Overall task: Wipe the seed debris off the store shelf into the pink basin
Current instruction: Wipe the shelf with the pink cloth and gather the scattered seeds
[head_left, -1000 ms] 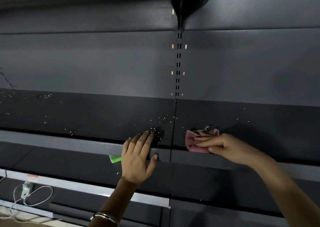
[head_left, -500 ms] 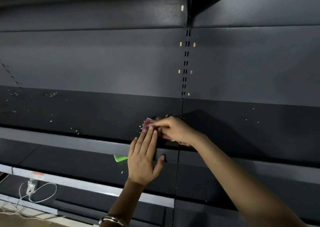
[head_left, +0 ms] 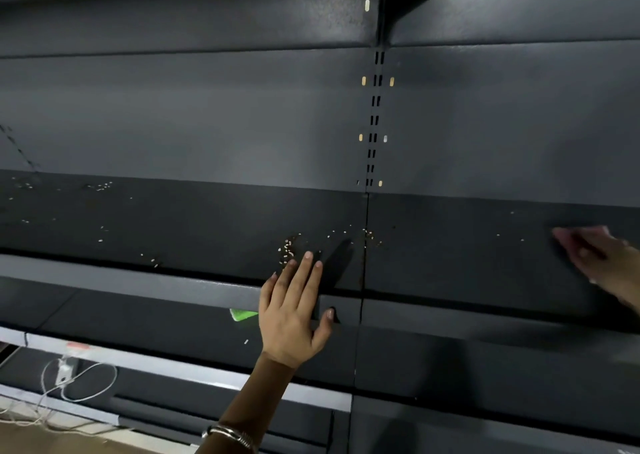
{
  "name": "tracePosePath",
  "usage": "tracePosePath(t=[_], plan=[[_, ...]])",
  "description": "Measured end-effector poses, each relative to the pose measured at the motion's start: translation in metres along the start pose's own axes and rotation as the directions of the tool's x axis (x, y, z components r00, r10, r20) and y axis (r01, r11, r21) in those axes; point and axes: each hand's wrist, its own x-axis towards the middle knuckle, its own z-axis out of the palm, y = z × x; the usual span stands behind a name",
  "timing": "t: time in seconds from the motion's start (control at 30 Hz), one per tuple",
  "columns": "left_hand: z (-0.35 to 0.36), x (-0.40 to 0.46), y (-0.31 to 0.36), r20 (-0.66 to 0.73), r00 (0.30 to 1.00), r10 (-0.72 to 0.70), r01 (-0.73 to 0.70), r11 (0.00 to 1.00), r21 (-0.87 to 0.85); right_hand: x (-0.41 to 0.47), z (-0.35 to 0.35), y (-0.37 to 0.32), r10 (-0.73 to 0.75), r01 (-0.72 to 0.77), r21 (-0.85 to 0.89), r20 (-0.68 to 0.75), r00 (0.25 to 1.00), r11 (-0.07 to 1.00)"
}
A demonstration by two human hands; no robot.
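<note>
- Because the seeds fell all over it, the long dark shelf [head_left: 173, 218] runs flat from left to right, and it is not clean yet.
- The left hand [head_left: 294, 311] lies flat and open on the front edge, holding nothing, likely to steady the person.
- The right hand [head_left: 602, 259] is blurred at the far right; it seems to press a pink cloth [head_left: 568, 237], but I cannot tell its grip.
- Most seeds [head_left: 287, 249] sit just past the left fingertips.
- No pink basin shows.
</note>
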Motion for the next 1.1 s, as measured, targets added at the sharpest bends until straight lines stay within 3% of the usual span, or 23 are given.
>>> tracePosePath(t=[0.03,0.13,0.27,0.37,0.43,0.53,0.67,0.8,0.9,1.0,1.1], plan=[[0.000,0.000,0.000,0.002,1.000,0.001,-0.001,1.000,0.000,0.007,0.009,-0.002,-0.034,0.036,-0.049,0.036,0.999,0.998],[0.001,0.000,0.000,-0.003,1.000,-0.005,0.005,1.000,0.005,-0.022,0.015,-0.092,-0.045,0.041,0.043,0.076,0.996,0.998],[-0.001,-0.001,0.000,0.020,1.000,-0.008,0.008,1.000,0.003,-0.044,0.060,-0.173,-0.314,0.314,0.001,0.041,0.949,0.949],[-0.002,-0.001,0.000,0.019,1.000,-0.004,0.004,1.000,-0.009,-0.063,0.098,-0.233,-0.495,0.477,0.138,0.168,0.852,0.868],[-0.002,-0.002,0.001,0.015,1.000,-0.009,0.009,1.000,-0.015,-0.074,0.119,-0.270,-0.541,0.491,0.237,0.248,0.804,0.838],[-0.002,-0.001,0.001,0.015,1.000,-0.010,0.010,1.000,-0.016,-0.086,0.137,-0.307,-0.539,0.392,0.414,0.340,0.771,0.822],[-0.001,-0.002,0.000,0.005,1.000,-0.005,0.005,1.000,-0.024,-0.080,0.113,-0.306,-0.498,0.342,0.474,0.253,0.830,0.811],[0.002,-0.003,-0.002,-0.016,1.000,0.007,-0.008,1.000,-0.027,-0.050,0.066,-0.239,-0.408,0.339,0.403,0.097,0.908,0.850],[0.003,-0.003,-0.003,-0.032,0.999,0.011,-0.012,0.999,-0.030,-0.037,0.045,-0.180,-0.269,0.257,0.181,0.045,0.962,0.949],[0.003,-0.002,-0.002,-0.042,0.999,0.006,-0.007,0.999,-0.034,-0.034,0.053,-0.148,-0.218,0.222,-0.051,0.063,0.974,0.974],[0.001,-0.002,-0.002,-0.024,1.000,0.009,-0.010,0.999,-0.034,-0.044,0.066,-0.169,-0.204,0.210,-0.100,0.070,0.977,0.973]])
